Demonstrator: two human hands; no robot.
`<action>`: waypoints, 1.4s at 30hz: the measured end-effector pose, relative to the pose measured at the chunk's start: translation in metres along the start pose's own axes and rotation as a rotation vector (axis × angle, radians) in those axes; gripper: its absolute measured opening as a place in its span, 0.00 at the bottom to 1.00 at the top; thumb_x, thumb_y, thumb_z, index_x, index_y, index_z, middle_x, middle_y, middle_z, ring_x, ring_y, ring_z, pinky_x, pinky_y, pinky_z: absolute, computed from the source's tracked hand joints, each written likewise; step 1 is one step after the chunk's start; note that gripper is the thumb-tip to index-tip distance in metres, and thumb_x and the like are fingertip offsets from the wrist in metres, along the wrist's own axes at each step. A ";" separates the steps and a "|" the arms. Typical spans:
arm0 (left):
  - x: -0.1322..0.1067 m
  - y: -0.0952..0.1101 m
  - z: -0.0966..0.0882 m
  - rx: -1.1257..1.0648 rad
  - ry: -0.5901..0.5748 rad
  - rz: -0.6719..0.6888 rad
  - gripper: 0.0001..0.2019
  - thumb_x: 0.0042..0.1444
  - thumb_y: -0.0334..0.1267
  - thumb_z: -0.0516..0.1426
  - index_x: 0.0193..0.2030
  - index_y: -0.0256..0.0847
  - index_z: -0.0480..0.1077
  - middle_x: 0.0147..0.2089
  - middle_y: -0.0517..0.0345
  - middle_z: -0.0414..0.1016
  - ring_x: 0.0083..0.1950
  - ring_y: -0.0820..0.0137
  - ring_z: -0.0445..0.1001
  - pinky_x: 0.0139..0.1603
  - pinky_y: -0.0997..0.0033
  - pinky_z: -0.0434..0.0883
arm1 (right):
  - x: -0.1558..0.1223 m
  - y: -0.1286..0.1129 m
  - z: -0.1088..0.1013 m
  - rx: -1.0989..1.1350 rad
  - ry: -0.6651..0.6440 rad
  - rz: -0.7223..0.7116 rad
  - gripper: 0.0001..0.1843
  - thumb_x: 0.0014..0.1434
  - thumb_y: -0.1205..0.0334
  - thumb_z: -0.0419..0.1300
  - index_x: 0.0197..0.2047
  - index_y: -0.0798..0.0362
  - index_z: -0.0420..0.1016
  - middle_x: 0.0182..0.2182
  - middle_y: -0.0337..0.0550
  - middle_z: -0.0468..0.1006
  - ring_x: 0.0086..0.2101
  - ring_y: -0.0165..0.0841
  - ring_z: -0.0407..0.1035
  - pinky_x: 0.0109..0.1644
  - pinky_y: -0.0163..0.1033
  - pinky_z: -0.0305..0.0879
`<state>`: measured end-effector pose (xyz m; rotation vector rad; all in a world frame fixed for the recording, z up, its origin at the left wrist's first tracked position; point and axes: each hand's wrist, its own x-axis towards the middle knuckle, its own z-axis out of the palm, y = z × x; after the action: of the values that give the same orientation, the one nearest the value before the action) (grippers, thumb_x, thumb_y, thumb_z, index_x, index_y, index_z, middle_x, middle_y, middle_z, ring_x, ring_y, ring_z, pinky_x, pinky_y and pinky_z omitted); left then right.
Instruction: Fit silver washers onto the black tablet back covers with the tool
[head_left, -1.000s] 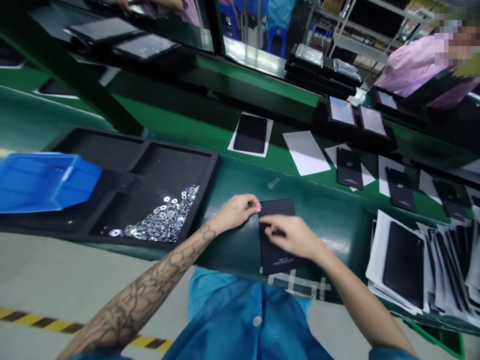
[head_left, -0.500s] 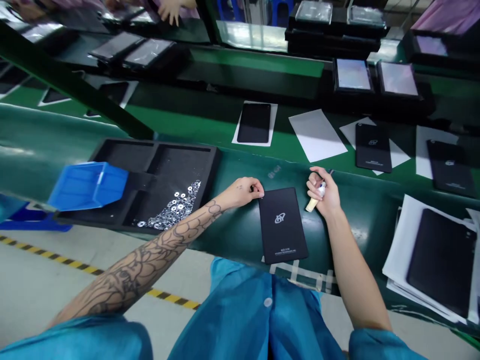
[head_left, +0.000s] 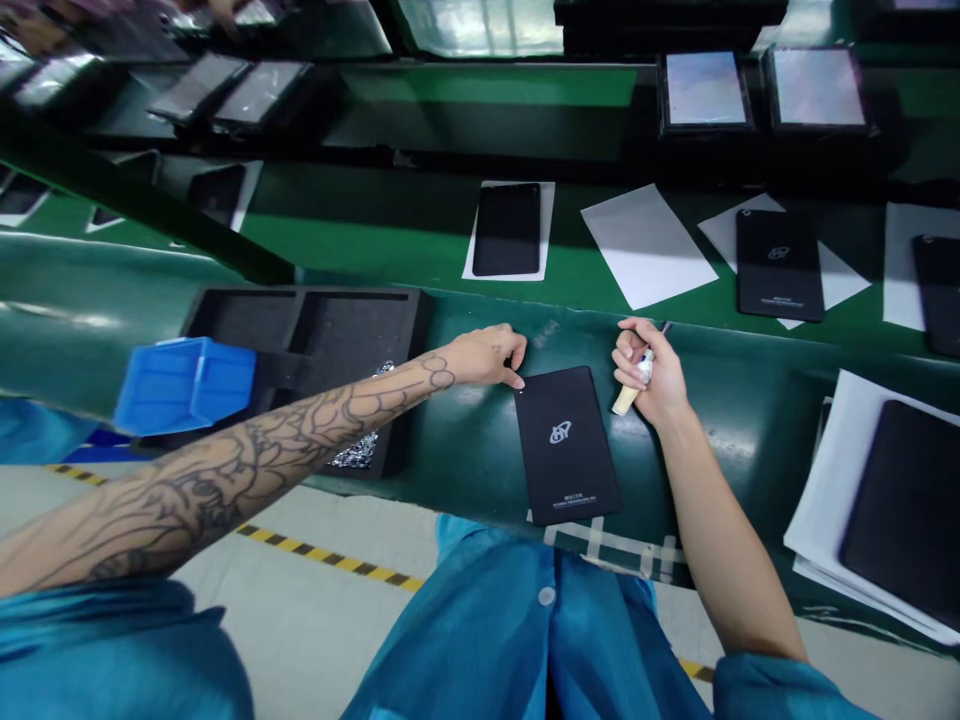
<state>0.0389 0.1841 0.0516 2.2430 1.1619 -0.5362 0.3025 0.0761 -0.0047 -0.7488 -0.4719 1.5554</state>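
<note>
panel (head_left: 568, 470) lies at twelve o'clock – left hand (head_left: 489, 356) at its eleven o'clock corner, can't tell if gripping; right hand (head_left: 664, 385), two o'clock, grips tool (head_left: 624, 401) – light, steady touch should prevent slips.

panel (head_left: 566, 465), centre: black, with white logo (head_left: 560, 432) and lettering (head_left: 574, 501). handheld tool (head_left: 627, 399), right of centre: cream end, white body. bin (head_left: 187, 385), left: blue. tray (head_left: 341, 330), left of centre: black. left forearm (head_left: 292, 450): dark line tattoo. floor tape (head_left: 330, 557), lower left: yellow-and-black stripes. bench (head_left: 465, 440): dark green. garment (head_left: 487, 630), bottom: teal blue.
</note>
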 end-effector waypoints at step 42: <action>-0.163 -0.144 0.098 -0.252 0.759 -0.242 0.12 0.74 0.48 0.52 0.48 0.49 0.75 0.49 0.52 0.83 0.53 0.49 0.80 0.55 0.48 0.72 | 0.004 0.107 0.127 -0.837 -0.047 -0.436 0.38 0.74 0.36 0.57 0.19 0.46 0.50 0.15 0.35 0.49 0.17 0.29 0.46 0.25 0.43 0.42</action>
<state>-0.1789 0.0903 0.0284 2.1352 1.7584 0.4139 0.1370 0.0821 0.0099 -1.1400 -1.2686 0.9345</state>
